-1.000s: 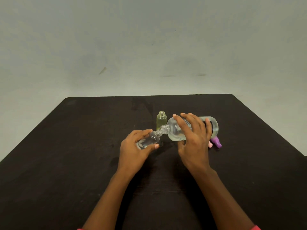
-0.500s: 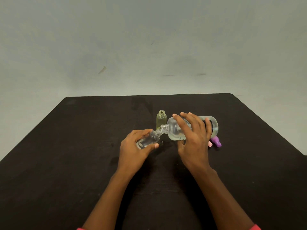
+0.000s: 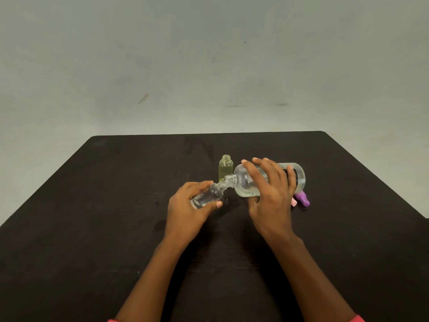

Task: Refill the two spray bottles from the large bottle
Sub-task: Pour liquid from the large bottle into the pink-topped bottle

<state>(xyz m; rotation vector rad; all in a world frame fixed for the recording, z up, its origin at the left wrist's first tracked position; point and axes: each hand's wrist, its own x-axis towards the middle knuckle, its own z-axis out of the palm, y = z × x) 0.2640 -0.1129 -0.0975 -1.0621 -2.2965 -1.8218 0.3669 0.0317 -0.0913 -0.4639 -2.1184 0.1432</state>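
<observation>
My right hand (image 3: 270, 194) grips the large clear bottle (image 3: 243, 182), tipped on its side with its neck pointing left. That neck meets the open mouth of a small clear spray bottle (image 3: 209, 196), which my left hand (image 3: 188, 210) holds tilted just above the black table (image 3: 92, 228). Clear liquid shows in both. A second small bottle (image 3: 225, 168), yellowish and uncapped, stands upright just behind the two necks.
A purple spray cap (image 3: 303, 198) and a pink one (image 3: 294, 202) lie on the table right of my right hand. A small wet spot (image 3: 228, 201) glints below the necks. A plain pale wall rises behind the table's far edge.
</observation>
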